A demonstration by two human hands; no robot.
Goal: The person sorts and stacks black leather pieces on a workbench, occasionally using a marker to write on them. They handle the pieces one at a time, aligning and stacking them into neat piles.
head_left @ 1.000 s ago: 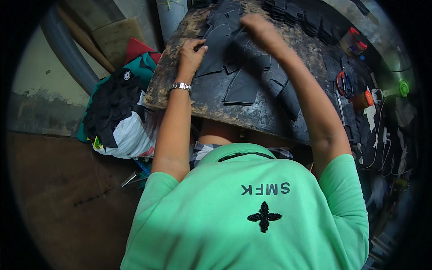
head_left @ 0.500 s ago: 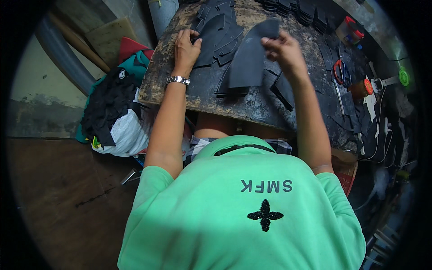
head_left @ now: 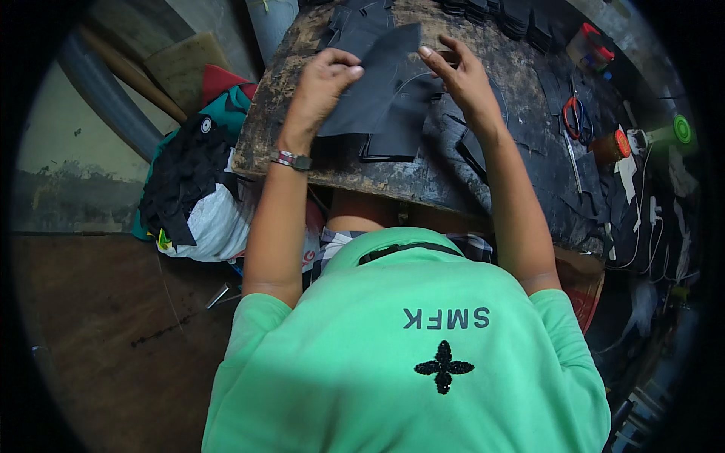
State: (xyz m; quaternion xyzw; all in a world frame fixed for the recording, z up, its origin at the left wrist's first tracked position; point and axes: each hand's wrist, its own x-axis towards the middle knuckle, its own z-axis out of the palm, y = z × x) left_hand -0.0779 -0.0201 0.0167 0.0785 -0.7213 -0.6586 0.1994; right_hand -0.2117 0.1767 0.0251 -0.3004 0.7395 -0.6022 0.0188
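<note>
nearest you, your green shirt (head_left: 408,355) filled the lower view, both forearms reaching up from it to the worn, dark counter (head_left: 302,162). your left hand (head_left: 321,83), a watch (head_left: 291,159) on its wrist, was pinched on the left edge of a black cut sheet (head_left: 374,79); your right hand (head_left: 461,79) gripped its upper right edge, so the two hands stood apart with the sheet stretched between them. the sheet was lifted just above the counter's middle, its long axis running from lower left up to upper right, the top corner pointing away from you. under it lay a stack of black pieces (head_left: 396,140). farther right on the counter sat red-handled scissors (head_left: 578,117). to your left, a pile of cloth (head_left: 192,189) lay on the floor.
</note>
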